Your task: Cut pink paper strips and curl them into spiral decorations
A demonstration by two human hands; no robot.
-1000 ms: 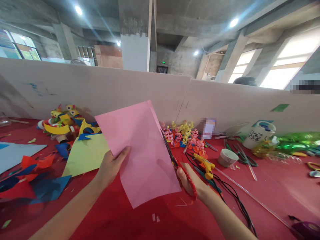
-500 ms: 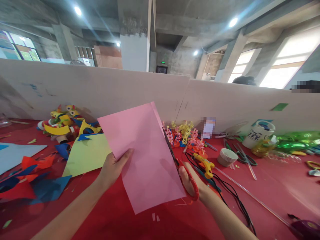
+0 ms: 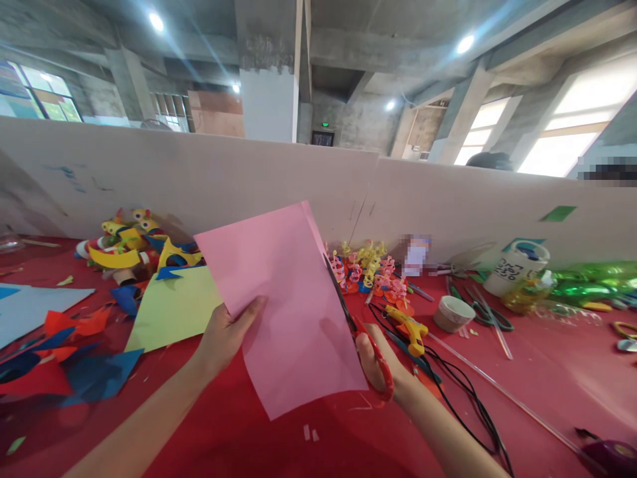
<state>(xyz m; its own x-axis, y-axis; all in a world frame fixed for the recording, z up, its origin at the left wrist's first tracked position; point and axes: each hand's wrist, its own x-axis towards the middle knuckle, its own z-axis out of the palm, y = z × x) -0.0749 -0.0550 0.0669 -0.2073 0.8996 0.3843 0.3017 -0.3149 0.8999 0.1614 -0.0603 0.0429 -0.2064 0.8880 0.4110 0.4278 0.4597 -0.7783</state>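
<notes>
A sheet of pink paper (image 3: 293,332) is held up at a tilt over the red table. My left hand (image 3: 231,332) grips its left edge, thumb on top and the other fingers hidden behind. My right hand (image 3: 375,358) is closed round the red handles of a pair of scissors (image 3: 384,377). The dark blades lie along the right edge of the paper, where a narrow strip stands at a slight angle at the top. Under the paper's left side lies a yellow-green sheet (image 3: 174,309).
To the left are blue and orange paper scraps (image 3: 102,375) and yellow paper figures (image 3: 122,236). On the right lie a yellow glue gun (image 3: 411,328) with a black cord, a paper cup (image 3: 452,313), a white container (image 3: 517,265) and green bottles (image 3: 592,279). A white partition (image 3: 199,172) stands behind.
The scissors and my right hand have shifted very slightly, and the paper's lower edge has risen a little. Both hands keep their hold.
</notes>
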